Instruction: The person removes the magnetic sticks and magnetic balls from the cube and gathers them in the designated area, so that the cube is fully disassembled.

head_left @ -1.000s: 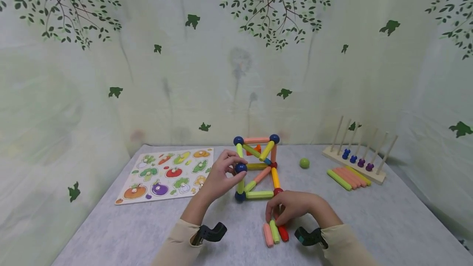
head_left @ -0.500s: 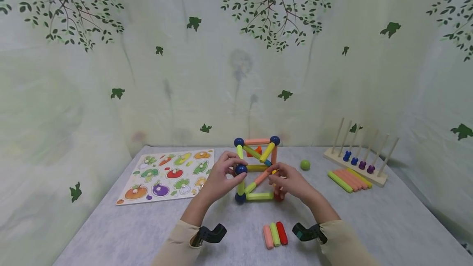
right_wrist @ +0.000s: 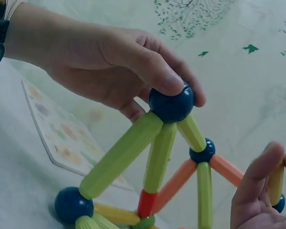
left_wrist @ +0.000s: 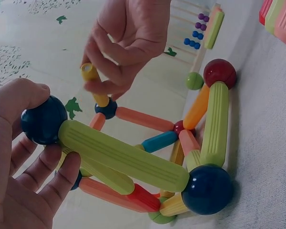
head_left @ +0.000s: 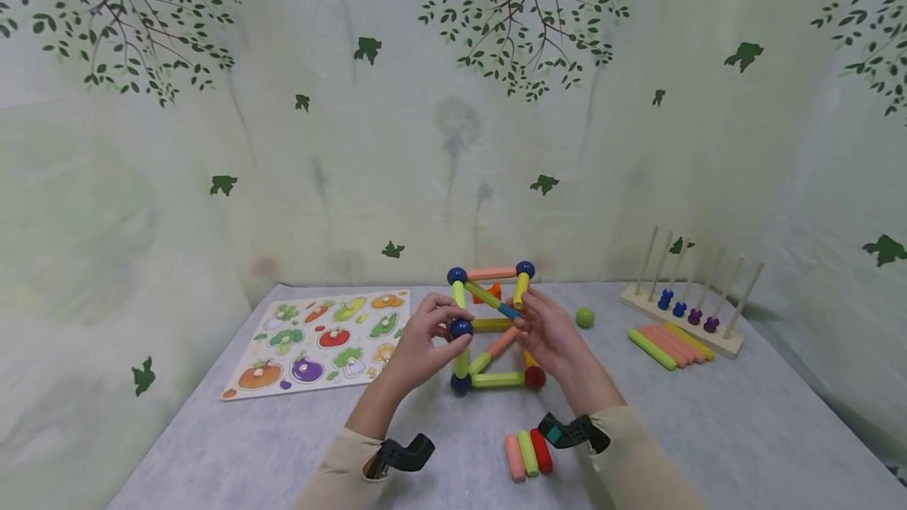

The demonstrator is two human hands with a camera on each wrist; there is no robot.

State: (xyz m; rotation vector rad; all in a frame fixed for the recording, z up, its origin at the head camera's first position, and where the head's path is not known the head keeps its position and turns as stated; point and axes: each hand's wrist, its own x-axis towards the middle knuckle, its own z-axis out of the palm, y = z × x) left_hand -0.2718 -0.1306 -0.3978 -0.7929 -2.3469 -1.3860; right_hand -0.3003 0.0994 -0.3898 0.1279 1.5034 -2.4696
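A frame of magnetic sticks and balls stands mid-table. My left hand pinches the near upper-left blue ball, with light green sticks joined to it. At the structure's right side, my right hand grips a yellow stick whose far end meets the back right blue ball. In the left wrist view this yellow stick shows a bare end above the right fingers. The right wrist view shows my left thumb and fingers around the blue ball. A red ball sits at the lower right corner.
Pink, green and red sticks lie in front. Rightward are a green ball, a row of sticks and a pegged wooden stand. A vegetable picture board lies left.
My right hand has risen from the loose front sticks to the structure and taken hold of the yellow stick, whose free end has swung rightward. My left hand has kept its hold on the ball.
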